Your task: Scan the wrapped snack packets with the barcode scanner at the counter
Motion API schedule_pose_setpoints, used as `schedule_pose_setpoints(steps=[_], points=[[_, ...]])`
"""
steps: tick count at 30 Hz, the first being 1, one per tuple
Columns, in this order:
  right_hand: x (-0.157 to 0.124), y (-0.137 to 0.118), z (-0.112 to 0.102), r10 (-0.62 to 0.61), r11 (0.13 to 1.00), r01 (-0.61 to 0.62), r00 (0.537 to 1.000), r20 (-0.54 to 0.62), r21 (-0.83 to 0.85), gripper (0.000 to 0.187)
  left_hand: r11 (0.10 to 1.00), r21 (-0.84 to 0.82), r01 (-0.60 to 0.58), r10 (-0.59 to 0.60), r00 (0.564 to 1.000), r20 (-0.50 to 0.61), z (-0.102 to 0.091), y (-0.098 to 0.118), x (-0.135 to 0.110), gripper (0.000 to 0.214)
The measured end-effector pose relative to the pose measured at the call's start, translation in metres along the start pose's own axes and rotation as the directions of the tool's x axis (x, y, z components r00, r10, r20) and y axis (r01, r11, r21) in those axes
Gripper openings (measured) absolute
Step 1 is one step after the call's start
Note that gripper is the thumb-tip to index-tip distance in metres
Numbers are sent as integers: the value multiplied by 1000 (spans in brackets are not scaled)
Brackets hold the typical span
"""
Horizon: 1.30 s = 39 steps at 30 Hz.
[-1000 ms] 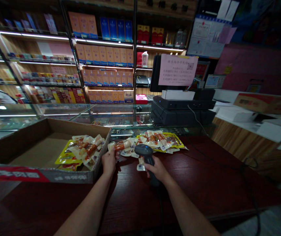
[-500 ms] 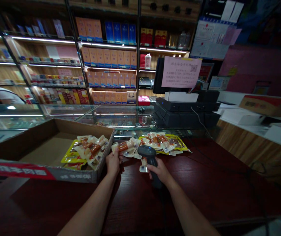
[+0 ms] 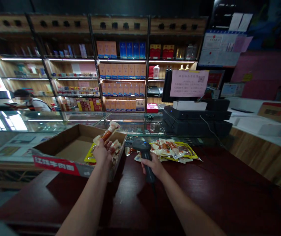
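Note:
My left hand [image 3: 102,152] is closed on a clear-wrapped sausage [image 3: 107,134], held tilted above the right end of the cardboard box [image 3: 56,167]. Inside that box, partly behind my hand, lie more wrapped sausages [image 3: 116,146] and a yellow packet [image 3: 89,154]. In my right hand [image 3: 153,164] is a dark barcode scanner [image 3: 147,160], its fingers wrapped round the handle and its head pointing left. Just beyond the scanner, a pile of wrapped sausages and yellow packets [image 3: 171,149] rests on the dark red table [image 3: 180,190].
A monitor with a pink notice [image 3: 189,83] stands on black till equipment [image 3: 194,121] at the back right. Glass counters [image 3: 86,115] run behind the table, with lit shelves of boxes [image 3: 122,88] beyond. Another person [image 3: 35,101] is at the far left.
My left hand has carried a wrapped sausage from the tabletop leftward and up over the box. The scanner has shifted slightly left in my right hand. The camera view has tilted up and turned left.

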State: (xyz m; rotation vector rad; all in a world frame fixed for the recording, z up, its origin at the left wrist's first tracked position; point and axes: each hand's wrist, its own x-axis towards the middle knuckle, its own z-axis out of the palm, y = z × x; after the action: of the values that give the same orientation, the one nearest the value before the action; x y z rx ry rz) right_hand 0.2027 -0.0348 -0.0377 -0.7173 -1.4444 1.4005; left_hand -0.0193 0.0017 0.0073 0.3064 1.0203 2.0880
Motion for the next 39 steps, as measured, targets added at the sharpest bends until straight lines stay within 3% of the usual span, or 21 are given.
schedule_pose_setpoints(steps=[4,7,11,14,17,19,21,26,30,33,39], points=[[2,-3,16,15,1000,-15,1000,22,-8,33,978,11,206,-205,977,-57,-16,13,13,15],[-1,-3,19,23,1000,-22,999,33,-13,33,974,64,217,-219,975,27,-23,15,12,20],[-4,1,12,23,1000,-23,1000,17,-2,36,994,86,64,-70,995,70,-22,12,-1,34],[-5,5,3,18,1000,-18,1000,-17,9,35,978,103,-184,181,983,38,-19,-2,-17,44],[-7,6,-11,12,1000,-10,998,-62,23,32,883,206,-422,381,900,211,-15,-27,-32,36],[-11,7,-23,5,999,-1,995,-102,39,31,812,307,-497,357,838,412,-10,-50,-37,29],[-14,11,-36,4,998,5,988,-152,63,30,741,416,-527,271,801,533,-3,-74,-37,23],[-25,24,-66,7,990,29,967,-253,137,28,593,667,-452,54,848,527,16,-126,-7,34],[-29,31,-77,15,977,51,951,-309,207,29,401,777,-485,-4,847,531,19,-149,23,27],[-28,31,-79,17,978,46,953,-301,201,28,295,814,-500,-7,851,525,17,-156,35,11],[-27,32,-77,5,979,53,959,-283,196,27,79,855,-513,-1,857,515,15,-146,27,16]])
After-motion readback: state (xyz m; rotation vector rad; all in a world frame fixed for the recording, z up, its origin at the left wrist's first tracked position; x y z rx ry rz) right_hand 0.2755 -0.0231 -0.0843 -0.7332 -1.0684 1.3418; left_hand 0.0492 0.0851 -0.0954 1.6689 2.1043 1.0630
